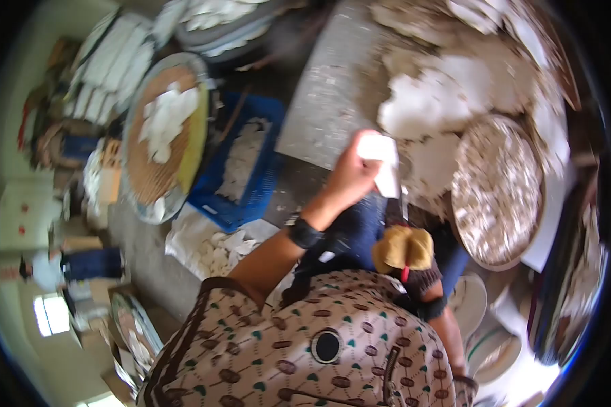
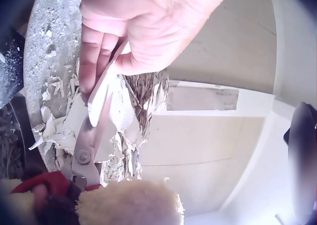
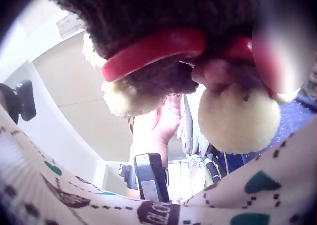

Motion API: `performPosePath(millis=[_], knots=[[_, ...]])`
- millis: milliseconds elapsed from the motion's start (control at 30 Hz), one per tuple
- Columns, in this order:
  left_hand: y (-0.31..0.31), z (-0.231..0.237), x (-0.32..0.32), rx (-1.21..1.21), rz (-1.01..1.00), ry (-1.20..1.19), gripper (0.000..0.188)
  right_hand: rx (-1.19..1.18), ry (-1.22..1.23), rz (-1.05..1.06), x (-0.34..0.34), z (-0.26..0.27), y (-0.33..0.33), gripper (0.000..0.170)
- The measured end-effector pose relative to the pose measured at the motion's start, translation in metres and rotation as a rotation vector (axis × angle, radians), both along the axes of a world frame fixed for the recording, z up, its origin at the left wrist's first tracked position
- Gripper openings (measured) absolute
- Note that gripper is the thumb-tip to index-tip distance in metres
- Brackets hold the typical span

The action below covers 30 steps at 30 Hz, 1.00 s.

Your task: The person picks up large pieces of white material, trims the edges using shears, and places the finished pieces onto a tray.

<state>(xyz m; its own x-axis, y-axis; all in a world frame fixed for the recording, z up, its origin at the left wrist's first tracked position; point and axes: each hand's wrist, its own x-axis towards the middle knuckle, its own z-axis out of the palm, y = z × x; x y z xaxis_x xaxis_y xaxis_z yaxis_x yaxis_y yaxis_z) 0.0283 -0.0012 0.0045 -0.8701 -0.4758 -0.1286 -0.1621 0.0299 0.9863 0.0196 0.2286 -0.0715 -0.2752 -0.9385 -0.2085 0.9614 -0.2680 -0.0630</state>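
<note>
My bare left hand (image 1: pixel 349 178) pinches a thin white piece (image 1: pixel 385 163) between thumb and fingers. In the left wrist view, that hand (image 2: pixel 138 32) has the white piece (image 2: pixel 101 99) angled downward, its lower edge at the scissor blades (image 2: pixel 91 136). The right hand (image 1: pixel 409 252), in a dark knit covering with yellow padding, grips the scissors by their red handles. Those handles (image 3: pixel 156 51) show large in the right wrist view beside yellow pads (image 3: pixel 240 118), with the left hand (image 3: pixel 166 121) behind. How far the blades are apart is hard to tell.
An oval tray (image 1: pixel 499 193) of whitish scraps stands at right, below large pale sheets (image 1: pixel 434 95). Left of the grey board (image 1: pixel 329 88) are a blue basket (image 1: pixel 275 146) and a round tray (image 1: pixel 200 146) with white pieces. A person (image 1: pixel 91 264) is at far left.
</note>
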Motion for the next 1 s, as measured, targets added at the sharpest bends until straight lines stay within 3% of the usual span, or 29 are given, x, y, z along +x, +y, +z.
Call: performPosePath(millis=[33, 67, 133, 167, 233, 267, 300, 333, 367, 400, 433, 500, 567, 600, 633, 667, 733, 800, 833, 900, 933, 967, 1000], knots=[[0.000, 0.001, 0.000, 0.097, 0.002, 0.036, 0.040, -0.043, 0.274, -0.021, 0.002, 0.003, -0.003, 0.035], [0.000, 0.003, 0.001, 0.043, -0.007, 0.053, 0.041, 0.190, 0.490, -0.002, 0.003, -0.004, 0.002, 0.034], [0.000, 0.002, 0.004, -0.066, 0.020, 0.094, 0.042, 0.234, 0.561, 0.042, -0.002, -0.003, -0.005, 0.032], [0.000, 0.001, 0.003, -0.054, -0.002, 0.111, 0.042, 0.049, 0.410, 0.075, -0.005, -0.003, -0.008, 0.031], [-0.003, 0.014, 0.004, 0.109, -0.092, 0.106, 0.040, 0.263, 0.259, -0.007, 0.003, 0.046, -0.001, 0.029], [-0.007, 0.028, 0.005, 0.257, -0.150, 0.072, 0.038, 0.506, 1.128, 0.065, -0.003, 0.064, 0.001, 0.035], [-0.018, 0.035, 0.001, 0.240, -0.237, 0.031, 0.038, 0.359, 0.848, 0.045, 0.003, 0.023, 0.013, 0.044], [-0.027, 0.055, -0.004, 0.252, -0.428, 0.017, 0.042, 0.258, 0.761, 0.030, -0.003, 0.060, 0.016, 0.058], [-0.032, 0.060, -0.014, 0.173, -0.553, -0.001, 0.047, 0.295, 0.699, -0.044, 0.002, 0.059, 0.023, 0.062], [-0.028, 0.079, -0.029, 0.072, -0.793, -0.108, 0.049, 0.370, 0.973, -0.201, 0.011, 0.021, 0.034, 0.057], [-0.020, 0.082, -0.045, -0.154, -1.026, -0.143, 0.049, 0.393, 1.220, -0.209, 0.010, 0.020, 0.037, 0.046], [0.029, 0.123, -0.077, -0.042, -1.352, -0.670, 0.042, 0.627, 1.938, -0.212, 0.009, 0.018, 0.030, 0.031], [0.082, 0.122, -0.117, -0.281, -1.631, -0.647, 0.032, 0.574, 1.115, -0.116, 0.022, 0.022, 0.030, 0.029], [0.126, 0.134, -0.125, -0.242, -1.412, -0.502, 0.018, 0.626, 1.205, -0.110, 0.021, 0.029, 0.033, 0.032], [0.156, 0.141, -0.144, -0.050, -1.370, -0.119, 0.024, 0.667, 1.287, -0.086, 0.019, 0.036, 0.033, 0.036], [0.201, 0.177, -0.136, 0.364, -1.232, 0.090, 0.045, 0.752, 1.357, -0.075, 0.022, 0.012, 0.031, 0.034], [0.238, 0.216, -0.138, 0.531, -1.219, 0.414, 0.053, 0.764, 1.404, -0.138, 0.015, 0.026, 0.039, 0.033], [0.238, 0.229, -0.134, 0.411, -1.223, 0.469, 0.044, 0.777, 1.472, -0.289, 0.015, 0.020, 0.044, 0.026], [0.225, 0.227, -0.132, 0.305, -1.213, 0.453, 0.040, 0.729, 1.744, -0.440, 0.012, 0.024, 0.053, 0.028], [0.184, 0.201, -0.137, 0.232, -1.062, 0.372, 0.030, 0.624, 1.472, -0.358, 0.008, 0.051, 0.060, 0.039], [0.158, 0.183, -0.136, 0.223, -0.958, 0.317, 0.026, 0.628, 1.589, -0.261, 0.006, 0.041, 0.055, 0.031], [0.125, 0.161, -0.134, 0.283, -0.866, 0.255, 0.025, 0.631, 1.882, -0.341, 0.008, 0.016, 0.050, 0.023], [0.093, 0.140, -0.126, 0.335, -0.729, 0.191, 0.025, 0.485, 1.140, -0.216, 0.015, 0.017, 0.051, 0.020]])
